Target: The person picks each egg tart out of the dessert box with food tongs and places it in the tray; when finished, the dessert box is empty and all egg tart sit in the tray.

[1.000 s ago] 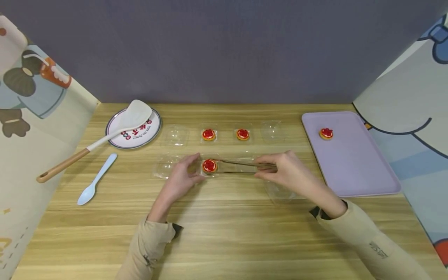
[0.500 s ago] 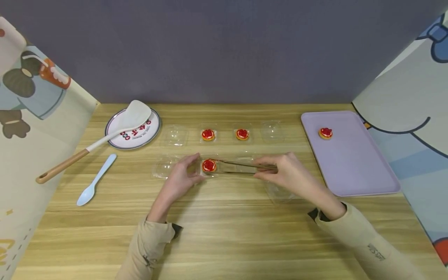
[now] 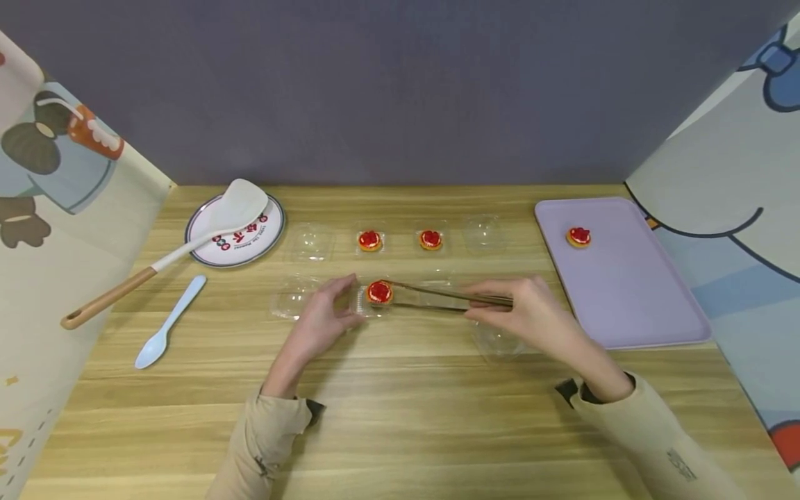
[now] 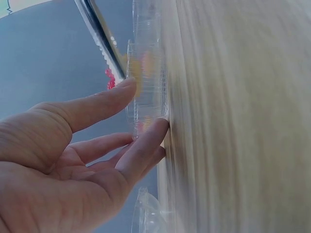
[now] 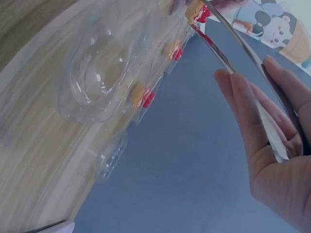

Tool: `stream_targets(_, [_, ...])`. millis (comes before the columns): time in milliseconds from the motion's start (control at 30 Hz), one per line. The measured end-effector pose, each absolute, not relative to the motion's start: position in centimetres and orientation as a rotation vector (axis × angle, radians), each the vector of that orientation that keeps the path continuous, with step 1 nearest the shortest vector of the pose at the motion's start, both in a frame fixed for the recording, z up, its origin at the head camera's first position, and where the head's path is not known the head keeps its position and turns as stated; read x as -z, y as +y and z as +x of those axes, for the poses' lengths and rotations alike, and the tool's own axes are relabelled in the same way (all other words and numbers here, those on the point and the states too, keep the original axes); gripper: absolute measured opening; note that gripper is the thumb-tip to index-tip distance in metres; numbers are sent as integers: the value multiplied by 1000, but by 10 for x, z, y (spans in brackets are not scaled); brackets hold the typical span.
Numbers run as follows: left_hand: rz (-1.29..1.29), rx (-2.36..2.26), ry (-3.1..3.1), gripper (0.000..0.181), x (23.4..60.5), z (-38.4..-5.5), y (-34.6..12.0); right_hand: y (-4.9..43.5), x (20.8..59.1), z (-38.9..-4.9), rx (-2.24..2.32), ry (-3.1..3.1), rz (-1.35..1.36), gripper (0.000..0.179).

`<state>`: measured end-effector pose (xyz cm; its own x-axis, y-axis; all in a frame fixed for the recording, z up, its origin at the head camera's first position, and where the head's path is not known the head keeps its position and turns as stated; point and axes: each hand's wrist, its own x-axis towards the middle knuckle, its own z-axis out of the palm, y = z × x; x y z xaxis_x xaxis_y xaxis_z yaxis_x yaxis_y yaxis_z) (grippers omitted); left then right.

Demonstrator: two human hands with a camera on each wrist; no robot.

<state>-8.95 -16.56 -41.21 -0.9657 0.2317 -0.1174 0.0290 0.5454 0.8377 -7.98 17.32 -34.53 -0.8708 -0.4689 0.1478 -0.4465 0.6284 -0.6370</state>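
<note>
My left hand [image 3: 321, 321] holds the left side of a small clear plastic box [image 3: 363, 305], its thumb and fingers at the box's edges in the left wrist view. With my right hand [image 3: 536, 311] I grip metal tongs [image 3: 437, 293], which point left. A small tart with red topping [image 3: 379, 292] is caught between the tong tips, over the box; the right wrist view also shows the tart [image 5: 196, 11] between them. Behind it, two similar tarts, a left one [image 3: 369, 241] and a right one [image 3: 431, 239], sit in clear boxes.
A lilac tray [image 3: 631, 298] at the right bears one tart [image 3: 578, 237]. Several clear containers lie around the middle, one of them a clear box [image 3: 500, 340] near my right hand. At the left are a plate [image 3: 250, 248], a wooden-handled turner [image 3: 134, 281] and a light blue spoon [image 3: 164, 333].
My right hand and the tongs have moved slightly right, and the tart between the tips has shifted right and a little up in the head view. The left hand stays at the box.
</note>
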Motion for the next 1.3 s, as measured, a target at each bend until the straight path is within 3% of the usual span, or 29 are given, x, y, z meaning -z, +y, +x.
stream_targets(600, [213,-1419,2529,78,412,-90,-165,210,334,-59,1096,3015,-713,33])
stream_targets(933, [204,-1432,2511,78,412,-89,-166,246,337,-50,1117,3121,-526,35])
stream_targets(1300, [216,-1428,2504,77,411,-89,-166,299,335,-38,1127,3110,-144,35])
